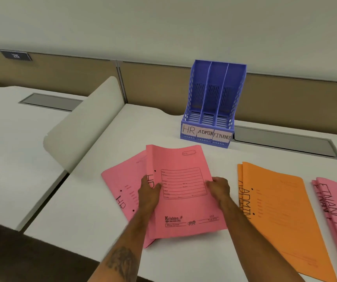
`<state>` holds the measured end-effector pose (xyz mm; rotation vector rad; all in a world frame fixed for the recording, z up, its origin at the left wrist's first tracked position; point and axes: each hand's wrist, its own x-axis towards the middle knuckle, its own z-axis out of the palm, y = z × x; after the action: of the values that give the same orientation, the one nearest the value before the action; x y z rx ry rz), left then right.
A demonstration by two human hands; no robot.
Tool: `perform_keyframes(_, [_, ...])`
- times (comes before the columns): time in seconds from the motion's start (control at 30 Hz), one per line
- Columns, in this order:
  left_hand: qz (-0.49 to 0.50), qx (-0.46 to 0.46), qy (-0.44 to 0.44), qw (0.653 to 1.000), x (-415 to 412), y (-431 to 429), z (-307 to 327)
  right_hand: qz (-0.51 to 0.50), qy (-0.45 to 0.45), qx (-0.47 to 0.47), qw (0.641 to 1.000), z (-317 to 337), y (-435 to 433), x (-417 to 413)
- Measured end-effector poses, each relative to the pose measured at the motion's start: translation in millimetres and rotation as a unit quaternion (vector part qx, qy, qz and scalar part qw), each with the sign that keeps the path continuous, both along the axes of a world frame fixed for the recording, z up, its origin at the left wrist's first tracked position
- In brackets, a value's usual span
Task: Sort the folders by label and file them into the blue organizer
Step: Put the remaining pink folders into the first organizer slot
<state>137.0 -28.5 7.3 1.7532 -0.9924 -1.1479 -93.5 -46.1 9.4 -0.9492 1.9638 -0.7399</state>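
Now the left hand [149, 193] and right hand [219, 188] grip opposite edges of a flat pink card folder [186, 208] near the slotted blue plastic organizer [214, 82].

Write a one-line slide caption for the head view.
Left hand and right hand grip the top HR folder; the blue organizer stands empty behind.

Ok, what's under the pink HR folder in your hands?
A second pink HR folder sticks out left of the held folder, on the desk. Its right part is covered, so anything else beneath is hidden.
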Motion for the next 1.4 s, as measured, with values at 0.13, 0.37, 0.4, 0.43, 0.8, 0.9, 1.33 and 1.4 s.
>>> perform_keyframes(0.13, [0.068,0.024,-0.034,0.997,22,17,0,0.081,-0.015,-0.046,0.995,15,-23,37])
perform_keyframes(0.37, [0.130,0.059,-0.084,0.986,57,36,-9,0.194,0.071,-0.052,0.977,5,-48,88])
perform_keyframes(0.4, [0.134,0.060,-0.094,0.985,60,37,-10,0.206,0.089,-0.051,0.973,2,-50,91])
perform_keyframes(0.43, [0.136,0.065,-0.107,0.983,61,37,-12,0.220,0.116,-0.049,0.967,-1,-51,94])
perform_keyframes(0.8, [0.164,0.108,-0.077,0.977,64,35,-25,0.294,0.225,0.037,0.928,-26,-43,105])
perform_keyframes(0.9, [0.155,0.103,-0.039,0.982,72,34,-24,0.273,0.178,0.036,0.945,-26,-42,98])
perform_keyframes(1.33, [-0.050,0.021,-0.008,0.999,27,-14,2,0.016,-0.056,-0.029,0.998,-20,1,4])
perform_keyframes(1.4, [-0.093,0.024,-0.004,0.995,17,-28,4,-0.020,-0.057,-0.046,0.997,-20,9,-5])
